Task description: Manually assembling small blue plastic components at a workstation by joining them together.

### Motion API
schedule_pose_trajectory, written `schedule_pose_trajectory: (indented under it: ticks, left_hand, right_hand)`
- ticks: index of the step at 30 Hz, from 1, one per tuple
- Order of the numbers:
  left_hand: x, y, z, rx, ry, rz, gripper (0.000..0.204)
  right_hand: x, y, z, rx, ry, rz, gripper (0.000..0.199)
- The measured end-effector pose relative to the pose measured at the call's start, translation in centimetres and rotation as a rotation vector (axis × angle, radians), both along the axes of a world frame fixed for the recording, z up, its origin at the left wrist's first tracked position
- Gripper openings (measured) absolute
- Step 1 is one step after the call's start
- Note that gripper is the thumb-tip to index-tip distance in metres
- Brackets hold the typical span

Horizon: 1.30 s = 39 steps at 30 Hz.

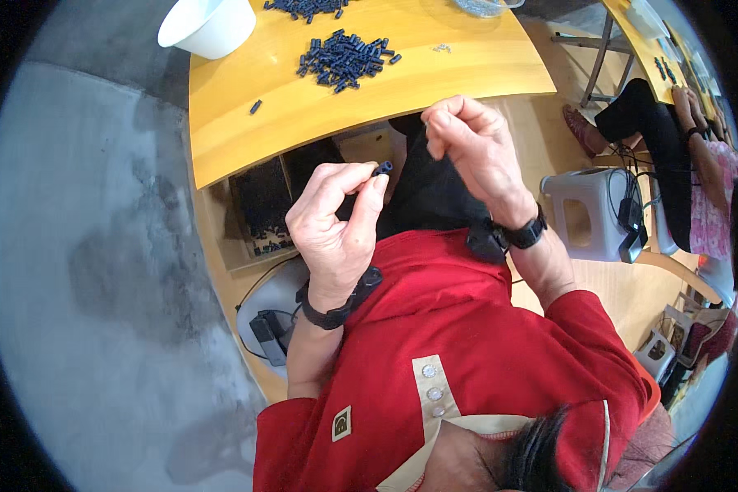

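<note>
Between the thumb and fingertips of my left hand [332,220] is a small dark cylindrical plastic piece [383,168], its hollow end showing. My right hand [485,157] is raised to the right of it, apart from the piece, with thumb and index finger pinched together. Whatever that pinch may hold is too small to make out. Both hands are in front of the near edge of the yellow table [418,86]. On the table lies a heap of similar dark pieces [344,61], with one loose piece [256,107] to its left.
A white tub [213,31] stands at the table's far left, near a second dark heap [307,8]. Tiny light bits [442,47] lie right of the main heap. A clear container [485,6] is farther back. At right are a grey stool [584,215] and a seated co-worker [644,119].
</note>
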<state>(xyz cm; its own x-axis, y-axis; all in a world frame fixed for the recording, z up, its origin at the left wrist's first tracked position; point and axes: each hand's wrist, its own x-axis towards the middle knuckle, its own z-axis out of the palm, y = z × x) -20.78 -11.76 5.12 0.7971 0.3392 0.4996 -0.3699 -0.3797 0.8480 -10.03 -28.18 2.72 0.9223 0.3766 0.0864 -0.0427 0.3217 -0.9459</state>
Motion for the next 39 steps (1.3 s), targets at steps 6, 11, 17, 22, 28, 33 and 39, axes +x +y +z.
schedule_pose_trajectory:
  ticks: [6,11,17,22,28,33,39]
  left_hand:
    - [-0.5,-0.5,0.8,0.044,-0.037,0.035,0.013]
    - [-0.7,-0.4,0.8,0.107,-0.105,0.062,0.014]
    - [-0.6,-0.5,1.0,0.162,-0.119,0.080,0.015]
    - [-0.7,-0.3,1.1,0.252,-0.159,0.104,0.015]
    - [-0.5,0.3,0.5,0.220,-0.215,0.003,0.015]
    - [-0.7,0.7,0.1,0.053,-0.063,0.034,0.010]
    - [-0.5,1.2,-0.4,-0.071,-0.030,0.095,0.009]
  right_hand:
    - [-4.0,2.0,2.6,0.196,0.029,0.189,0.013]
    - [-3.9,2.2,2.5,0.182,-0.006,0.199,0.012]
    - [-3.9,2.4,2.4,0.116,-0.096,0.165,0.009]
    - [-3.7,2.2,2.7,0.010,-0.253,0.132,0.010]
    - [-1.8,2.4,1.2,0.435,0.570,0.810,0.024]
    - [-1.1,3.5,0.9,0.278,0.362,0.651,0.017]
    - [2.5,5.8,-1.0,-0.554,-0.484,-0.102,0.015]
